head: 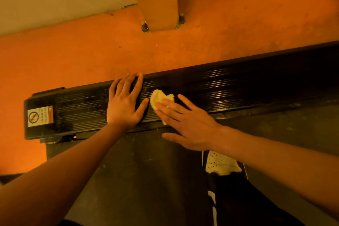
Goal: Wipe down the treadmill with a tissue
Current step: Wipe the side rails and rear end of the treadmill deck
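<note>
Side rail: black ribbed plastic treadmill side rail (pixel 220 86), glossy to the right, dusty and speckled toward its left end, where a white warning sticker (pixel 40 116) sits.
Tissue: crumpled pale yellow tissue (pixel 160 98), mid-rail, pressed flat.
Right hand (pixel 187 124): fingers spread, flat on the tissue.
Left hand (pixel 124 102): open wide, palm flat on the rail, just beside the tissue.
Belt: dark grey treadmill belt (pixel 146 170) along the rail's near edge.

The side rail (pixel 220 86) of the treadmill runs left to right, with the belt (pixel 146 170) before it and the floor (pixel 73 51) behind. On the rail lie the left hand (pixel 124 104) and, just right of it, the tissue (pixel 160 99) under the right hand (pixel 189 124). A warning sticker (pixel 40 116) sits at the rail's left end; a post (pixel 157 0) stands on the floor behind.
</note>
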Motion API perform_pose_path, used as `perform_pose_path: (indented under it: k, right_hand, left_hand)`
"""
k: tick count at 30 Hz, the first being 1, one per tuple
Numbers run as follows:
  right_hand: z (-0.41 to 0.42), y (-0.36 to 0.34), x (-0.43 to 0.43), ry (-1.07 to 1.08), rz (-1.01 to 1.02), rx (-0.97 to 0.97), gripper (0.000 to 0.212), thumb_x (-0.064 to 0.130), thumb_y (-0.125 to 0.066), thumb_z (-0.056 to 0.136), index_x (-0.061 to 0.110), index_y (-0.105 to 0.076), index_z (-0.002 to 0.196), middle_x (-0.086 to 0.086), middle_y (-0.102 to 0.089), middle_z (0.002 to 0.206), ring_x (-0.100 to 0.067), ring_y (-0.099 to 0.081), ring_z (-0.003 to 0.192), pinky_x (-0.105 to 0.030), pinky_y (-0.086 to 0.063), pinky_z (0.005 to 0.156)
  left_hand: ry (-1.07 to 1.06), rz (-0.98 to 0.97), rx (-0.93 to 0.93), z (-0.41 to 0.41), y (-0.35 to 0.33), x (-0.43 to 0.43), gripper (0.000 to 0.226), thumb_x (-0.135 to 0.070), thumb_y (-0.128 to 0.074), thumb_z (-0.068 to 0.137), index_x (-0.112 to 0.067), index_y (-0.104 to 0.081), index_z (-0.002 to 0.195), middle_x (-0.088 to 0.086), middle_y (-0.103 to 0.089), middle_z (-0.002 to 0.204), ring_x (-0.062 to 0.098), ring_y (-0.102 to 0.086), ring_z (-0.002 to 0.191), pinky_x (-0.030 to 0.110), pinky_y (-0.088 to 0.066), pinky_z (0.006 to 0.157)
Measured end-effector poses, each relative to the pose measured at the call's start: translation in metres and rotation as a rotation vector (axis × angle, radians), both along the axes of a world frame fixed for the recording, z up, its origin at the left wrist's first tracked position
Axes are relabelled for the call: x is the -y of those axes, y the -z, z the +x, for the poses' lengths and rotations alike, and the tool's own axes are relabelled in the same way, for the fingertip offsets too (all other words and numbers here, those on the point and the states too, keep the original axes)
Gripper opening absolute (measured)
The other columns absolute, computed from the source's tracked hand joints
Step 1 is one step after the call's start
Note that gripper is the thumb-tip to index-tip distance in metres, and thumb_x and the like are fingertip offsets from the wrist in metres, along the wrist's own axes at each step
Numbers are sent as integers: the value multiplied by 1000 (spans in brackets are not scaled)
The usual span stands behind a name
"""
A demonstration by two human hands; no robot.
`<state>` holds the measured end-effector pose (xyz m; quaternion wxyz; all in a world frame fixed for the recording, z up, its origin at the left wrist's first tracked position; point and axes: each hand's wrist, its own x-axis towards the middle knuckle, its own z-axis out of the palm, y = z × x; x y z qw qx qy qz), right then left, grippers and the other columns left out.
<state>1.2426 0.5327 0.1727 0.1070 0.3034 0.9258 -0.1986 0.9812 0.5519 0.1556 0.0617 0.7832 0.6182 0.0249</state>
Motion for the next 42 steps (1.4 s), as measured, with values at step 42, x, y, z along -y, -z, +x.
perform_pose_path:
  k: [42]
  right_hand:
    - [54,14,-42,825,160,7,78,58,-10,107,7,-12,165,-14,-16,172,-28,-9,160,-55,-3,128]
  left_hand:
    - [-27,-42,-21,1,-1,-1,71,-54,-35,104,-16,-28,163,13,-36,163,34,-31,153,56,-19,124]
